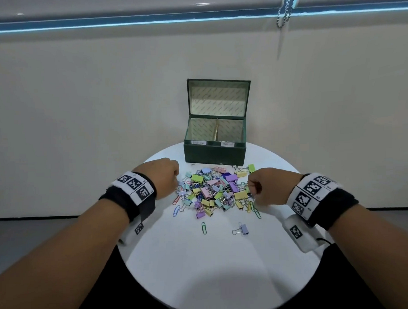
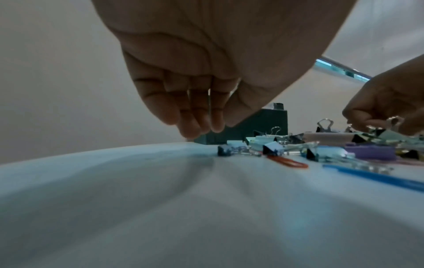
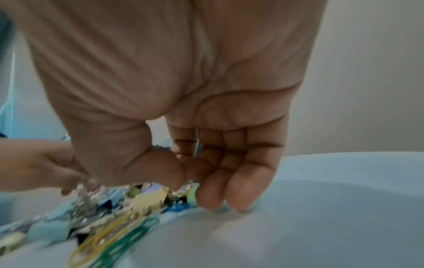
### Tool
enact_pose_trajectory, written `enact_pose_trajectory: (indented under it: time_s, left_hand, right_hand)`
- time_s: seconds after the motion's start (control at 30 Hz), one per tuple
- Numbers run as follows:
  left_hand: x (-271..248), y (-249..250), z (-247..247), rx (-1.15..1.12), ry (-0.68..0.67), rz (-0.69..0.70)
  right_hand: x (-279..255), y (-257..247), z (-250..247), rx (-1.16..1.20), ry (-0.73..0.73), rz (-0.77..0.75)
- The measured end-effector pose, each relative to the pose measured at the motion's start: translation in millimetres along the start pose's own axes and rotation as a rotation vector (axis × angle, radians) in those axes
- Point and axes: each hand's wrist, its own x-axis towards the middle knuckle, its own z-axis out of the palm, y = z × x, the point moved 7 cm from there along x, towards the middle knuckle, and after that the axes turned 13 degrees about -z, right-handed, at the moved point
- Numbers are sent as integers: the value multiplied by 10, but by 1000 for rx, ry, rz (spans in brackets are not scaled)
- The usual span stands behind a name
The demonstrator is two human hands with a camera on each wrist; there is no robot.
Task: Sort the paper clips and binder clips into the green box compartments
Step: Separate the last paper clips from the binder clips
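Observation:
A heap of pastel binder clips and coloured paper clips (image 1: pixel 213 191) lies mid-table in front of the open green box (image 1: pixel 214 154). A gold divider (image 1: pixel 216 132) splits the box into two labelled compartments, both bare inside. My left hand (image 1: pixel 176 180) hovers at the heap's left edge. Its fingers (image 2: pixel 201 130) hang bunched just above the table, and no clip shows between them. My right hand (image 1: pixel 251 187) is at the heap's right edge. There its thumb and forefinger (image 3: pixel 185 179) pinch the wire handle of a binder clip; that view is blurred.
The round white table (image 1: pixel 214 269) ends close behind the box, with a pale wall beyond. A green paper clip (image 1: pixel 204 228) and a lilac binder clip (image 1: pixel 241 229) lie apart, nearer me. A red paper clip (image 2: pixel 289 162) and a blue one (image 2: pixel 378 178) border the heap's left side.

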Motion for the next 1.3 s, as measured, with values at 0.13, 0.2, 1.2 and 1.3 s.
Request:
enact_pose_trajectory:
  time_s: [0.13, 0.2, 1.2, 1.3]
  left_hand:
    - [-17, -11, 14, -72, -6, -7]
    - [-71, 5, 15, -95, -7, -8]
    - [-163, -101, 12, -205, 39, -68]
    - [-205, -94, 50, -144, 14, -62]
  right_hand:
    - [-40, 62, -202, 101, 165, -36]
    - [-48, 79, -238, 104, 210, -32]
    - [320, 94, -75, -217, 64, -143]
    - [291, 85, -115, -205, 89, -127]
